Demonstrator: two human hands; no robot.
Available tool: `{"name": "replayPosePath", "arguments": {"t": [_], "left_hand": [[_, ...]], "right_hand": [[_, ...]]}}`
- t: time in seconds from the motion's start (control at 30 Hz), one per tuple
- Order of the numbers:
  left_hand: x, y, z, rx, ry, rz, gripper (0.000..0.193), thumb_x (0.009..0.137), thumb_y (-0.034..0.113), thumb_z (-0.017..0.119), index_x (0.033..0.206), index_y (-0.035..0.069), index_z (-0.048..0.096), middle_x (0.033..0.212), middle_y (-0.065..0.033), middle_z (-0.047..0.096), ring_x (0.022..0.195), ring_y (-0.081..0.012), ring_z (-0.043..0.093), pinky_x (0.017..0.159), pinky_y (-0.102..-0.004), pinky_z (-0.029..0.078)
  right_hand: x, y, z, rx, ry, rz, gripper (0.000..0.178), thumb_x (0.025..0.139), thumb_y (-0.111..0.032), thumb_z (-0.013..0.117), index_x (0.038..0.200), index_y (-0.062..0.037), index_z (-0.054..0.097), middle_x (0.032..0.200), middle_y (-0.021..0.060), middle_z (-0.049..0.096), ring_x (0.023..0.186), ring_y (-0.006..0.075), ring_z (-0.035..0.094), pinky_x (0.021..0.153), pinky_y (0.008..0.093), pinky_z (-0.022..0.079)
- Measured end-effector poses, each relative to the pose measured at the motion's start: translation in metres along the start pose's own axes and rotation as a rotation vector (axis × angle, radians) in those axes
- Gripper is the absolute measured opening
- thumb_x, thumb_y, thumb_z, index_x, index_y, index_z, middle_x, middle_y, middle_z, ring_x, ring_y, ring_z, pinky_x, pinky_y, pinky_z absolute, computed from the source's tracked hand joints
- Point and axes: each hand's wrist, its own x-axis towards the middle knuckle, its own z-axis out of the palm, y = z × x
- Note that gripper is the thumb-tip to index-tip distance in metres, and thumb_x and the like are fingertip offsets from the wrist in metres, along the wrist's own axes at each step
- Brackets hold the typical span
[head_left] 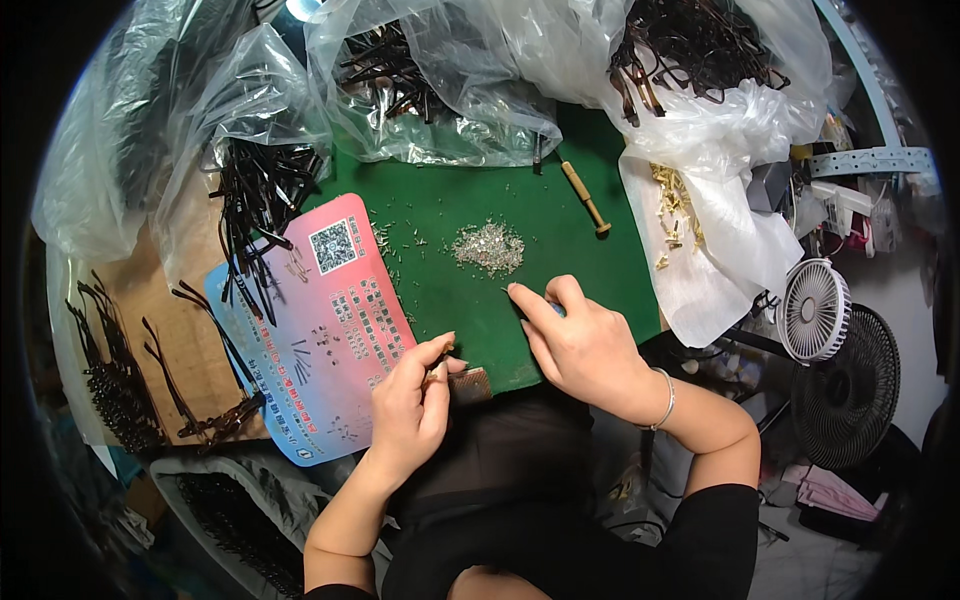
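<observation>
My left hand [408, 405] is closed in a pinch at the near edge of the green mat [450, 310]. A small dark piece [438, 366] shows between its thumb and fingers, mostly covered. Beside it a brown textured block [470, 386] sits at the mat's edge. My right hand [592, 350] curls around a blue object [557, 308], most of it hidden in the palm. Its index fingertip reaches down to the mat, just short of a loose pile of tiny silver screws [488, 248]. Several more such bits lie scattered left of the pile.
A brass-coloured rod [586, 198] lies at the mat's far right. Plastic bags with dark eyeglass temples [262, 185] and frames [690, 50] crowd the back. A pink and blue printed sheet [320, 330] covers the left. Gold pieces [672, 205] rest on white wrapping; two fans [815, 312] stand right.
</observation>
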Motion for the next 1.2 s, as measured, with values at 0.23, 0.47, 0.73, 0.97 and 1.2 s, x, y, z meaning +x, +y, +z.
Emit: {"name": "replayPosePath", "arguments": {"t": [0.23,0.47,0.73,0.97,1.2], "left_hand": [[-0.003,0.011,-0.003,-0.274,-0.020,-0.271,0.027,0.089,-0.003,0.045,0.115,-0.002,0.051,0.088,-0.0077,0.066,0.051,-0.0045,0.052,0.048,-0.0203,0.043],[-0.001,0.005,-0.002,-0.157,-0.031,-0.228,0.025,0.089,-0.001,0.047,0.113,-0.001,0.053,0.086,-0.0069,0.066,0.059,-0.0058,0.055,0.054,-0.0215,0.045],[-0.004,0.000,0.011,0.228,0.116,0.112,0.032,0.079,-0.007,0.053,0.111,-0.003,0.055,0.087,-0.0154,0.063,0.068,-0.0205,0.063,0.063,-0.0283,0.051],[-0.004,-0.002,0.017,0.282,0.190,0.172,0.035,0.076,-0.010,0.054,0.111,-0.004,0.056,0.078,-0.0129,0.061,0.063,-0.0196,0.061,0.058,-0.0280,0.050],[-0.006,-0.004,0.018,0.308,0.210,0.167,0.036,0.076,-0.010,0.053,0.111,-0.004,0.056,0.077,-0.0128,0.061,0.062,-0.0195,0.060,0.058,-0.0280,0.049]], "right_hand": [[0.002,0.000,0.001,-0.023,-0.013,-0.025,0.042,0.074,-0.008,0.064,0.114,-0.0078,0.053,0.085,0.0101,0.047,0.055,0.0201,0.056,0.047,0.0319,0.048],[0.008,-0.003,-0.007,0.114,-0.150,0.023,0.037,0.079,-0.007,0.058,0.115,-0.0091,0.051,0.086,0.0148,0.048,0.060,0.0299,0.059,0.051,0.0368,0.050],[0.008,-0.033,-0.013,0.663,-0.455,0.083,0.032,0.086,-0.010,0.052,0.118,-0.0103,0.052,0.093,0.0137,0.049,0.072,0.0307,0.057,0.064,0.0386,0.050],[0.006,-0.033,-0.010,0.627,-0.448,0.046,0.031,0.087,-0.010,0.052,0.117,-0.0091,0.051,0.091,0.0137,0.049,0.071,0.0301,0.057,0.063,0.0382,0.050],[0.006,-0.034,0.001,0.643,-0.210,-0.127,0.024,0.082,-0.005,0.056,0.105,-0.0004,0.050,0.079,0.0132,0.048,0.060,0.0253,0.053,0.047,0.0327,0.051]]}}
